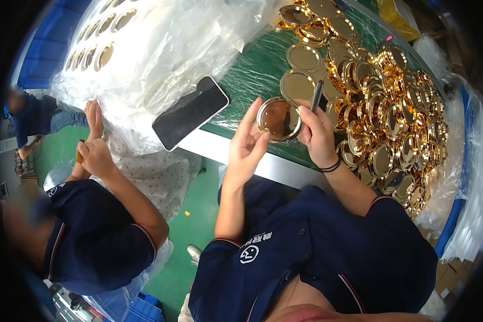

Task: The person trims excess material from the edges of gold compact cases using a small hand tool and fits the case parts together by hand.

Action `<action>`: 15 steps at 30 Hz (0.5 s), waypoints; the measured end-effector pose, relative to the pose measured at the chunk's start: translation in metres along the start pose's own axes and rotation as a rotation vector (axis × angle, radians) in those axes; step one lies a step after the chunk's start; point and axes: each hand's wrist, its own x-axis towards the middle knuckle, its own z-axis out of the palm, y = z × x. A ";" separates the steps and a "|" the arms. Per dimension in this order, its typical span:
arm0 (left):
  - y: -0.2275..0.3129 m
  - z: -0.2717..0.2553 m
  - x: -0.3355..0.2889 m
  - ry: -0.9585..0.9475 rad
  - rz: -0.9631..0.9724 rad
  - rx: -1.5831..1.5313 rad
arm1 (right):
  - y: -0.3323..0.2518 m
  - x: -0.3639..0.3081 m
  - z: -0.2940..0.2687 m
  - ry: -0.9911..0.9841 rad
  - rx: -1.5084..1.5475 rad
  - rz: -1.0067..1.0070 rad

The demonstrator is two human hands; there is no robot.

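In front of my chest I hold a round, gold-rimmed case (278,119) like a cosmetic compact, its glossy face showing brown reflections. My left hand (245,144) grips its left and lower rim between thumb and fingers. My right hand (317,135) pinches the right rim, with a dark pen-like stick (317,95) standing up from the same hand. Just beyond my hands lie more round gold cases (297,84), and a large heap of them (382,160) spreads to the right.
A black-screened phone (190,112) rests at the table's near edge, on plastic sheeting (161,59). Rows of gold discs (105,56) sit at the far left. On my left, a co-worker's hand (95,156) holds a small amber-coloured thing. Blue crate edges and plastic bags (472,177) flank the right side.
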 end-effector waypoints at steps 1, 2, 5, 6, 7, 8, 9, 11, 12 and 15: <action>0.002 0.002 0.000 0.000 -0.001 0.000 | 0.000 0.000 0.000 0.001 0.000 0.001; 0.003 0.003 0.001 0.006 -0.005 -0.026 | 0.000 0.000 0.000 -0.008 0.002 -0.004; 0.003 0.002 0.001 -0.023 0.023 -0.012 | -0.001 -0.001 0.001 -0.018 0.001 -0.009; 0.002 0.001 0.001 -0.061 0.054 0.027 | -0.001 -0.001 0.001 -0.018 -0.001 -0.011; 0.002 0.000 0.001 -0.062 0.053 0.027 | -0.001 -0.002 0.002 -0.017 -0.001 -0.011; 0.002 0.000 0.001 -0.076 0.051 0.038 | -0.001 -0.002 0.002 -0.016 -0.003 -0.012; 0.002 -0.001 0.001 -0.090 0.050 0.051 | -0.002 -0.002 0.002 -0.017 -0.005 -0.013; -0.001 -0.002 0.000 -0.075 0.050 -0.031 | -0.002 -0.002 0.001 -0.032 -0.009 -0.018; -0.003 -0.002 0.000 -0.057 0.051 -0.111 | -0.002 -0.002 0.001 -0.050 -0.011 -0.022; -0.012 -0.006 0.001 0.120 0.028 -0.168 | -0.001 -0.004 0.004 -0.060 -0.060 -0.026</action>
